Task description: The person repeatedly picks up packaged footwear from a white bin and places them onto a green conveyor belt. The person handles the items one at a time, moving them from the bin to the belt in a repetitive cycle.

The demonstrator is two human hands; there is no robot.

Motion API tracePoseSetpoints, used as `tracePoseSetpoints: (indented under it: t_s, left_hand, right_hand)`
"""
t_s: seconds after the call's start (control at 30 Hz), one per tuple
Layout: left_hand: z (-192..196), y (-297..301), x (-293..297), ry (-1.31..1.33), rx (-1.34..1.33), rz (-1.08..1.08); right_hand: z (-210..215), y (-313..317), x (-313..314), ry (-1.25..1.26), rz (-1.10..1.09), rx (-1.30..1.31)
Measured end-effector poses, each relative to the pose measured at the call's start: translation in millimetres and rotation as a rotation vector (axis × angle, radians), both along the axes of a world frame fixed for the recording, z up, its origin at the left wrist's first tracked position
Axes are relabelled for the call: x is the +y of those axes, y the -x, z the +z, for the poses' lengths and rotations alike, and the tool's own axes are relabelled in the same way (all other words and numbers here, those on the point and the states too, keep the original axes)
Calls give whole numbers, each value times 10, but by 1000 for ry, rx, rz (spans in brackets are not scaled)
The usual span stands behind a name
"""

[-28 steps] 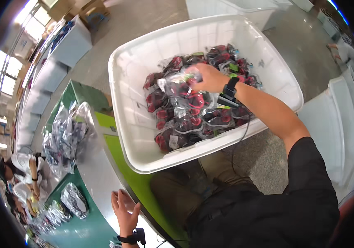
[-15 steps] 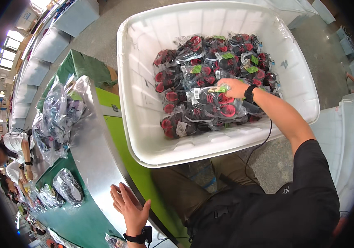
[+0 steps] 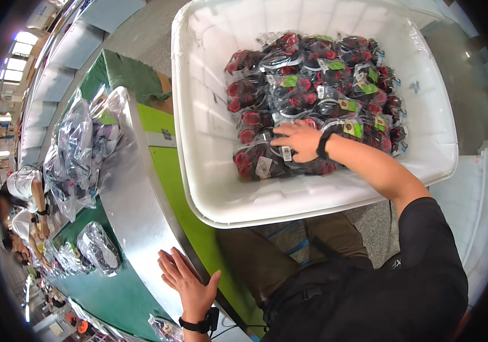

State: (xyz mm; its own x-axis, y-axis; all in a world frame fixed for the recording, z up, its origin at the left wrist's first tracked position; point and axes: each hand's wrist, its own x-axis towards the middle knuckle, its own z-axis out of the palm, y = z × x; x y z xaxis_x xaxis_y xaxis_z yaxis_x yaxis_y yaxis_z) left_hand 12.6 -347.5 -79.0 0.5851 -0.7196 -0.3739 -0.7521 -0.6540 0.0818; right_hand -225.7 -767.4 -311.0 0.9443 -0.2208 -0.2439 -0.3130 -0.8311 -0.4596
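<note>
A large white plastic bin [image 3: 207, 196] holds rows of black-and-red shoes [image 3: 301, 102] in clear plastic bags, several with green tags. My right hand [image 3: 298, 141], palm down and fingers spread, presses on a bagged pair of shoes [image 3: 315, 166] in the near row. A white barcode label shows beside its thumb. The hand covers part of this pair. My left hand [image 3: 191, 288] lies open and flat on the metal edge [image 3: 141, 228] of the conveyor table, holding nothing.
Bagged shoes [image 3: 79, 154] are heaped on the metal edge at left. More bagged shoes [image 3: 99, 248] lie on the green belt [image 3: 107, 296]. Two people [image 3: 25, 194] work at the far left. White bins [image 3: 460, 211] stand to the right. A green cloth [image 3: 121, 74] hangs behind the table.
My right hand has moved left and nearer within the bin. Its fingers were closed on a bagged pair; now they are spread over the shoes. My left hand stays on the metal edge.
</note>
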Motion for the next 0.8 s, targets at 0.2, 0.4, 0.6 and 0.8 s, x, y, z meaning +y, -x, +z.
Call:
tracePoseSetpoints:
  t_s: [0.2, 0.4, 0.6, 0.8]
  left_hand:
    - [79, -59, -43, 70, 78, -15]
    - [168, -157, 177, 201, 63, -48]
    - [443, -334, 1289, 498, 243, 167]
    - [437, -317, 3198, 444, -375, 630]
  right_hand:
    - [-507, 94, 250, 64, 106, 539]
    - [-380, 39, 220, 133, 198, 619]
    - [207, 304, 66, -158, -120, -189]
    - [1361, -211, 161, -445, -418, -207]
